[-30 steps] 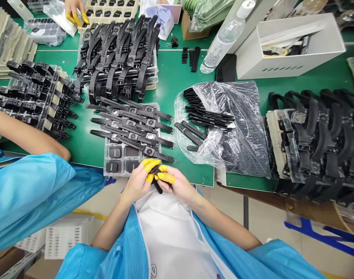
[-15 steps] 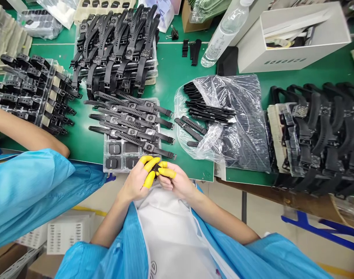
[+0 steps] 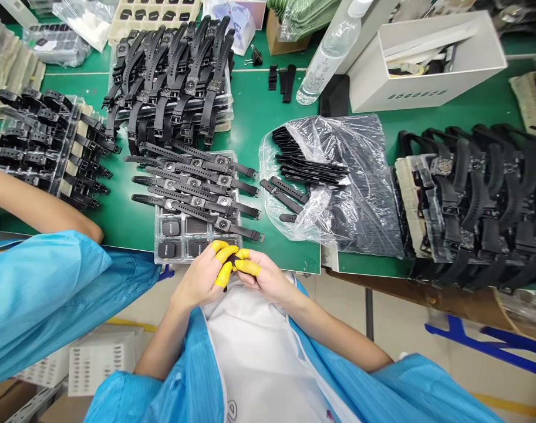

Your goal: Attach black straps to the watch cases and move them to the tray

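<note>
My left hand and my right hand, with yellow finger cots on several fingers, meet at the table's front edge. Both pinch a small black watch part; fingers cover most of it, so I cannot tell whether it is a case or a strap. A dark tip pokes out below the left fingers. Just beyond my hands lies a clear compartment tray, holding square black watch cases in its near cells. Across its far part lie several black watches with straps, sensor backs facing up.
Stacked trays of watches stand behind, with more at left and right. A plastic bag of black straps lies right of my tray. Behind it are a water bottle and a white box. A co-worker's arm rests at left.
The view has shifted slightly. A dark tip now shows below my left fingers, and my right fingers have closed further over the black part. The tray and its watches lie as before.
</note>
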A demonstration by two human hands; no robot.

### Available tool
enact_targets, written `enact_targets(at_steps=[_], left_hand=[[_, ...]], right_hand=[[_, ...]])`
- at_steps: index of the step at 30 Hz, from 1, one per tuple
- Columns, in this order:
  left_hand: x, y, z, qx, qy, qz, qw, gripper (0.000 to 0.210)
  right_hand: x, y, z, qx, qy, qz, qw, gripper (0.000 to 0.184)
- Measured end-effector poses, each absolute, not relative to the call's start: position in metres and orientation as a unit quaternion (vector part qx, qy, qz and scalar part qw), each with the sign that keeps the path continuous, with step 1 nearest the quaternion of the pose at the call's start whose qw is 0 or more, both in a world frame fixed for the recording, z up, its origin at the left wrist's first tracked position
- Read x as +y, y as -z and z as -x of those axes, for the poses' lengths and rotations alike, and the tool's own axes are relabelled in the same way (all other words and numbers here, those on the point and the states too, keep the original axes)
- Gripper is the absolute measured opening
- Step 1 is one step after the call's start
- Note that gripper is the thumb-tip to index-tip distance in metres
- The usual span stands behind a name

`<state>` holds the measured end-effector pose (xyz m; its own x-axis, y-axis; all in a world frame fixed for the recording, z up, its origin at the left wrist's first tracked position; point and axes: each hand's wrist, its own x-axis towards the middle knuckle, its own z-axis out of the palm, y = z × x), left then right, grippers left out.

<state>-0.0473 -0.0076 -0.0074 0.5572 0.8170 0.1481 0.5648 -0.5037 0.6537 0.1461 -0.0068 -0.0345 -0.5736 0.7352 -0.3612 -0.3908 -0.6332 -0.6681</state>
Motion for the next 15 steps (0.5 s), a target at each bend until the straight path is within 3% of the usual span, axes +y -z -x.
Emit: enact_targets(at_steps=[8,15], left_hand=[[-0.012,0.011,0.058,0.452,-0.229,-0.819,0.271,0.056],[0.005,-0.009,0.106,0.529,-0.163,-0.810,0.195,0.042]], right_hand=[[-0.002,0.037,-0.153,-0.494,-0.692,0.385,0.360,0.028],[0.011,0.031,-0.168,-0.689,-0.537,0.408,0.267,0.022]])
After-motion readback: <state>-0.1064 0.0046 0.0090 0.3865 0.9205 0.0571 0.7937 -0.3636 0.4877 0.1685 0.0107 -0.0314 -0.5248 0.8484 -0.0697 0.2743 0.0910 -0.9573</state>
